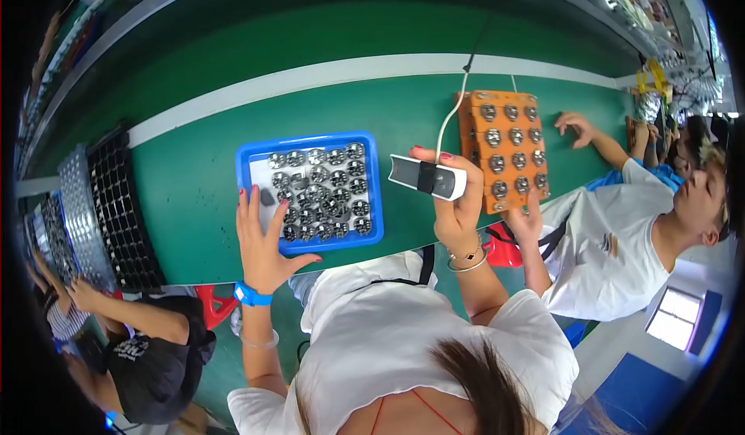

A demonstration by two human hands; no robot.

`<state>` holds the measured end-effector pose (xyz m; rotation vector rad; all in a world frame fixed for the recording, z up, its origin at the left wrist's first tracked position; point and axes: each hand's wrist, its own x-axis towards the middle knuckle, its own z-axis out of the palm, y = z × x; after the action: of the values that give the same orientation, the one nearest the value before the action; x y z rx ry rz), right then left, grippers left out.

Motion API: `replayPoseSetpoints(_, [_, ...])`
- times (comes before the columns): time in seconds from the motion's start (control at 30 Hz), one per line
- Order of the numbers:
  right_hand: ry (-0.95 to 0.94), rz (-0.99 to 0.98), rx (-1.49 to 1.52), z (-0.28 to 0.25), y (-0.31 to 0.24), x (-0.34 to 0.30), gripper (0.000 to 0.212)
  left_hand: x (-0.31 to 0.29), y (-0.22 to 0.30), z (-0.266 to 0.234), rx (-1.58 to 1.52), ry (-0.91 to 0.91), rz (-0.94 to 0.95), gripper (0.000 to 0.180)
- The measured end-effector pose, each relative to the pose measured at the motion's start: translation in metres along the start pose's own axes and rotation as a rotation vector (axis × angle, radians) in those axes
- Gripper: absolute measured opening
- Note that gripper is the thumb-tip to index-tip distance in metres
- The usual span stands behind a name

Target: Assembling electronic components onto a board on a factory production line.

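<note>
My right hand (459, 216) is wrapped round a white and dark grey hand-held device (448, 180) with a black band, held above the table right of the tray. A white cable (448, 124) runs up from it. My left hand (262, 245) is open, fingers spread, at the left side of a blue tray (376, 202). Rows of small round shiny metal parts (339, 178) lie in the tray on a white lining. A small dark flat piece (267, 197) lies near my left fingertips.
Right of my right hand stands an orange fixture (503, 146) with rows of metal parts. A co-worker's hand (524, 219) touches its near edge; their other hand (574, 127) is beyond it. Black gridded trays (124, 210) stand at the left. A white strip (310, 76) runs along the green table's back.
</note>
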<state>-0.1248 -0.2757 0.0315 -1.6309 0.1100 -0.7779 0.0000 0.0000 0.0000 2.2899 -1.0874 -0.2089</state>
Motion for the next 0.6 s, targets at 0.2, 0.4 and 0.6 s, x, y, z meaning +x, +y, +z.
replayPoseSetpoints(0.2, [0.007, -0.037, -0.139, -0.017, -0.013, 0.002, 0.030, 0.009, 0.007, 0.025, 0.224, 0.152, 0.024, 0.107])
replayPoseSetpoints(0.4, [0.010, -0.034, 0.019, -0.021, -0.012, 0.000, 0.033, 0.104, -0.007, 0.034, 0.194, 0.295, 0.016, 0.104])
replayPoseSetpoints(0.6, [-0.098, -0.028, -0.028, -0.022, -0.016, -0.009, 0.038, 0.208, -0.037, 0.033, 0.096, 0.355, 0.087, 0.101])
